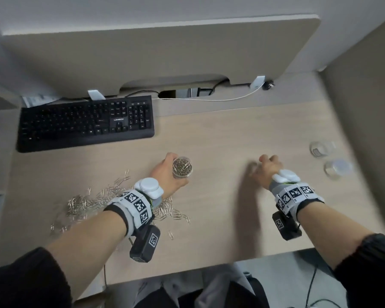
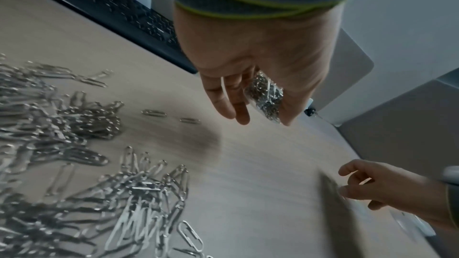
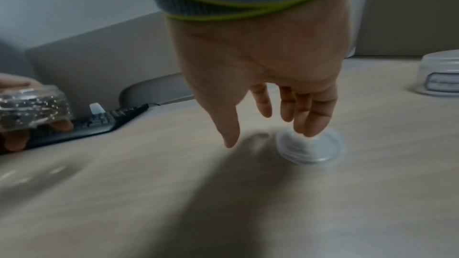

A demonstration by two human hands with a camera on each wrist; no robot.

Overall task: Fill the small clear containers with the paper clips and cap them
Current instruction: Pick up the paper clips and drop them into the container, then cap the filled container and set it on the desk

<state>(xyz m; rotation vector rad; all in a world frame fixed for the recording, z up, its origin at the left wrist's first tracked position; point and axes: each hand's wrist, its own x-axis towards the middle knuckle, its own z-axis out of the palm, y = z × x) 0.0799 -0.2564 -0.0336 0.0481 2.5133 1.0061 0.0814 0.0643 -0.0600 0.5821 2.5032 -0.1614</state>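
Soft, even indoor light, fairly dim in both wrist views. The right hand smears with motion blur and throws a long shadow toward seven o'clock across the counter. Paper clips streak at nine o'clock; straight edges bow at the frame borders.

hands: 2, left & right
filled tub: 1, packed w/ clips, uncapped
other tubs: 2 at right edge of desk, far one & near one; both blurred, can't tell contents or caps
loose cap: 1, flat on desk
clips: one big loose pile, too many to count; approx. 2 strays beside it, e.g.
keyboard: 1
white clamps at back panel: 2, &
white cable: 1
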